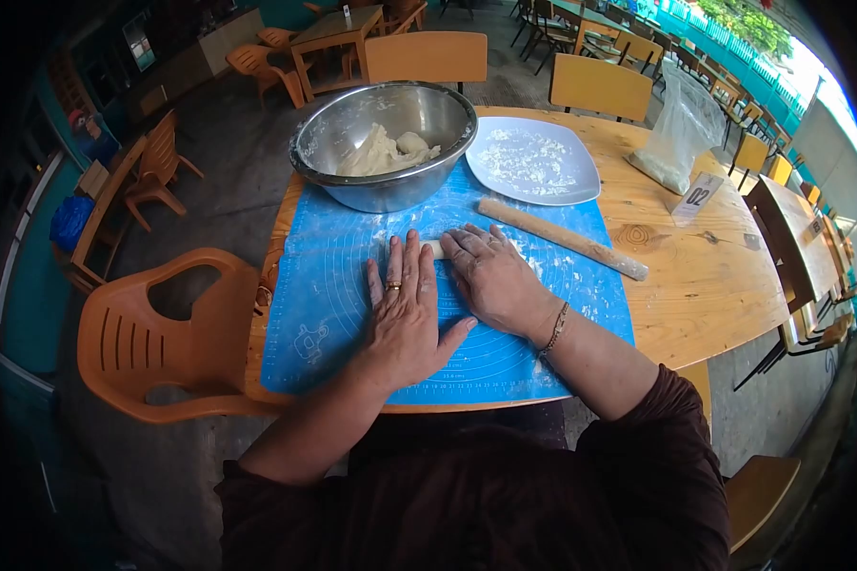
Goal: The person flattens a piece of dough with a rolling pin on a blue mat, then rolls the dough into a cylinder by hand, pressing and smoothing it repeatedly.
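Observation:
A small piece of pale dough (436, 249) shows between my hands on the blue pastry mat (328, 285); the rest of it is hidden under the fingers. My left hand (405, 314) lies palm down with its fingers stretched out, and a ring is on one finger. Over the dough's right side rests my right hand (495, 276), palm down, its fingers laid forward and dusted with flour. Just beyond the right hand, a wooden rolling pin (562, 238) lies slanted across the mat, touched by neither hand.
A steel bowl (384, 195) holding more dough (386, 152) stands at the back left. Beside it is a floury white plate (533, 162). To the right, a plastic bag of flour (676, 143) and a number card (698, 195) sit on the wooden table (705, 276). An orange chair (176, 333) stands left.

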The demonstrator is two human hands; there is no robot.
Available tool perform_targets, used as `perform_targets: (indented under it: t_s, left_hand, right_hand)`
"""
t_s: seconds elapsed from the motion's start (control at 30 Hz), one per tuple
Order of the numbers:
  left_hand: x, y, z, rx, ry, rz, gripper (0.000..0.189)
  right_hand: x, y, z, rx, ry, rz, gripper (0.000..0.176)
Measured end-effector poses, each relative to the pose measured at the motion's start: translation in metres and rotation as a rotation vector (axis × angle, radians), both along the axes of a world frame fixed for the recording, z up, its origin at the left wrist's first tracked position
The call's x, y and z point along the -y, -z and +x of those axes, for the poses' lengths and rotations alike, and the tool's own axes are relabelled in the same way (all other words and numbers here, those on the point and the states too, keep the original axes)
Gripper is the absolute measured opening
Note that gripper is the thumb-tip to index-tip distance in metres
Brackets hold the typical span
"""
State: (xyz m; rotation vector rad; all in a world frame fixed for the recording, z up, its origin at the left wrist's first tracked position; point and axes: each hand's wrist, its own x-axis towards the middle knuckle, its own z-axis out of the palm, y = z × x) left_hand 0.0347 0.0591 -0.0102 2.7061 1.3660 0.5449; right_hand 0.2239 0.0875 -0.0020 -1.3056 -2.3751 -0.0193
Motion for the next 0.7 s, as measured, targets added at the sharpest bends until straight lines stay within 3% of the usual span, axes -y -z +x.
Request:
perform_targets:
  t_s: [0.13, 0.23, 0.3, 0.43, 0.53, 0.6, 0.63, 0.7]
  left_hand:
    - [0.000, -0.001, 0.000, -0.012, -0.034, -0.027, 0.090]
    - [0.003, -0.010, -0.003, 0.121, -0.039, 0.009, 0.076]
    - [0.014, -0.026, -0.005, 0.159, -0.008, 0.073, 0.060]
    - [0.025, -0.068, -0.015, 0.135, 0.062, 0.069, 0.048]
    - [0.004, -0.091, -0.016, 0.143, 0.138, -0.023, 0.043]
    - [-0.020, -0.084, -0.015, 0.086, 0.221, 0.109, 0.044]
    - [-0.026, -0.080, -0.014, 0.087, 0.225, 0.111, 0.044]
    - [-0.034, -0.076, -0.011, 0.093, 0.254, -0.098, 0.042]
  right_hand:
    - [-0.013, 0.006, 0.006, -0.020, 0.017, 0.120, 0.044]
    - [-0.015, 0.000, 0.010, -0.090, 0.037, -0.032, 0.042]
    - [-0.015, 0.001, 0.012, -0.058, 0.085, 0.016, 0.040]
    - [-0.010, -0.010, 0.015, -0.053, 0.041, -0.007, 0.036]
    - [-0.009, -0.024, 0.021, -0.158, -0.063, -0.173, 0.034]
    - [-0.005, -0.032, 0.027, -0.395, -0.117, -0.526, 0.033]
    - [-0.004, -0.035, 0.030, -0.396, -0.113, -0.524, 0.033]
    - [-0.004, -0.039, 0.038, -0.565, -0.246, -0.748, 0.029]
